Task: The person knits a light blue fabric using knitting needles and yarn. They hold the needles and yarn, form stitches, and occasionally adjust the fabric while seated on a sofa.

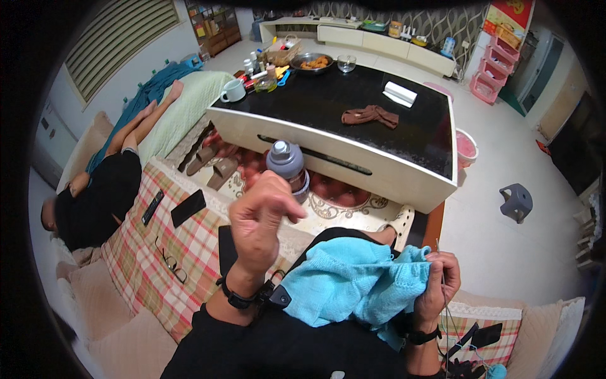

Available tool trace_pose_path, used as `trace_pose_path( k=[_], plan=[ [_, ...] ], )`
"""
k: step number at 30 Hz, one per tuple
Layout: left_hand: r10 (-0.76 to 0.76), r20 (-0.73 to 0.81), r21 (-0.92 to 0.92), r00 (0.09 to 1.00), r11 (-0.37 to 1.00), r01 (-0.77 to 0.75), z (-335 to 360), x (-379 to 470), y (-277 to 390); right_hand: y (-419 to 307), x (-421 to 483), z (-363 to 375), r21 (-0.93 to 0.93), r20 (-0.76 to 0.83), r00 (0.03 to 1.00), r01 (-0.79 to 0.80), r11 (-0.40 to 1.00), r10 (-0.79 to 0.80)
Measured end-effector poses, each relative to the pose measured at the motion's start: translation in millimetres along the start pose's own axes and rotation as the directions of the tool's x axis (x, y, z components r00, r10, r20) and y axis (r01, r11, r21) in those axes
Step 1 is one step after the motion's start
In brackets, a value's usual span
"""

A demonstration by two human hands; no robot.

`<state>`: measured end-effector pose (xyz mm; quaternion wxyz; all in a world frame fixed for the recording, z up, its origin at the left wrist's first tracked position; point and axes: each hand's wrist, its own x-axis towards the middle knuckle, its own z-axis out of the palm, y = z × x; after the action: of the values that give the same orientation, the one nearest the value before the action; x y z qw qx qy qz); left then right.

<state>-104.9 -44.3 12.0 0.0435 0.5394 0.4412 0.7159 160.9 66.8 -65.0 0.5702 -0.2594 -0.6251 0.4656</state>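
Observation:
A light-blue knitted piece (341,279) lies bunched across my lap. At its right end, my right hand (438,284) grips the knitted edge together with a thin knitting needle (443,275), whose tip points up past the fingers. My left hand (262,218) is raised to the left of the knitting and apart from it, fingers curled in and slightly blurred; nothing shows in them. Light-blue yarn leads to a small yarn ball (496,372) on the sofa at the lower right.
Ahead stands a black-topped coffee table (312,102) with a brown cloth (370,116) on it. A large grey-purple bottle (286,163) stands before it. Eyeglasses (171,264), a remote (153,207) and a phone (188,208) lie on the plaid sofa cover. Another person (102,199) reclines at left.

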Motion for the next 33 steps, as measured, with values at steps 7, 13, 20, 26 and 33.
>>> trace_pose_path(
  k=[7,13,20,26,33],
  plan=[
    [-0.171,0.113,0.022,0.979,0.985,0.17,27,4,2,0,-1,-3,-0.002,0.007,1.0,0.002,1.0,-0.002],
    [-0.061,0.222,0.267,0.973,0.964,0.0,5,6,-9,-1,-1,-4,-0.005,-0.004,1.0,-0.006,1.0,0.006],
    [-0.246,-0.027,0.025,0.969,0.969,0.246,25,3,7,2,-1,-6,-0.025,0.011,1.0,0.01,1.0,-0.01],
    [-0.029,0.252,0.413,0.967,0.907,-0.08,4,5,5,-1,-3,-6,-0.027,0.01,1.0,-0.007,1.0,0.007],
    [-0.283,-0.027,0.087,0.959,0.955,0.285,29,1,5,-1,0,-10,-0.058,0.009,1.0,-0.022,0.998,0.023]
  ],
)
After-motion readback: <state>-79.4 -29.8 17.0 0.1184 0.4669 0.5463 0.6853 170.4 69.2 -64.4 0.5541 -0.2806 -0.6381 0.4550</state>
